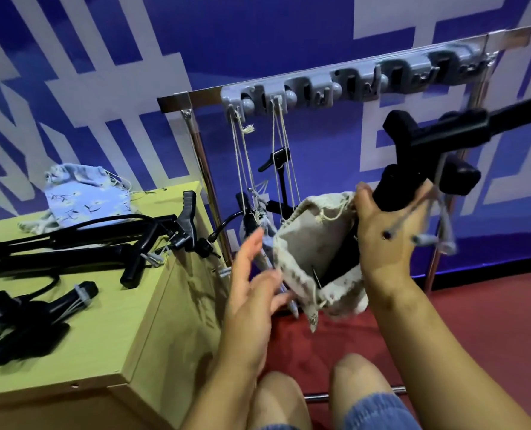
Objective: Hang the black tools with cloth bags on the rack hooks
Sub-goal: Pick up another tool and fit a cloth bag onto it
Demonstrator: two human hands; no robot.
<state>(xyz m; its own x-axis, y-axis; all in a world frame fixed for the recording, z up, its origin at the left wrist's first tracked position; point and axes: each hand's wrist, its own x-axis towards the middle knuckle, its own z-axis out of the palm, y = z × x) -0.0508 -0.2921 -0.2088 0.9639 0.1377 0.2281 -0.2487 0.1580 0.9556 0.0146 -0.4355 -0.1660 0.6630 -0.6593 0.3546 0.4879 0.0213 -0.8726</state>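
At nine o'clock, the yellow-green table [109, 321] holds several black tools [81, 243] not yet hung, and a blue patterned cloth bag [84, 197] lies at its far edge. Toward the centre, your left hand [251, 290] is spread, fingers straight, reaching for the beige cloth bag [313, 252] and gripping nothing. Just above, at twelve o'clock, two tools already hang by their strings from the leftmost hooks of the grey rack [335, 85]; the hooks to their right look free. At three o'clock, your right hand [385, 231] grips the black tool [425, 144] along with the beige bag's neck, grey cords trailing across it. I judge you under halfway: this one next, then the table's lot.
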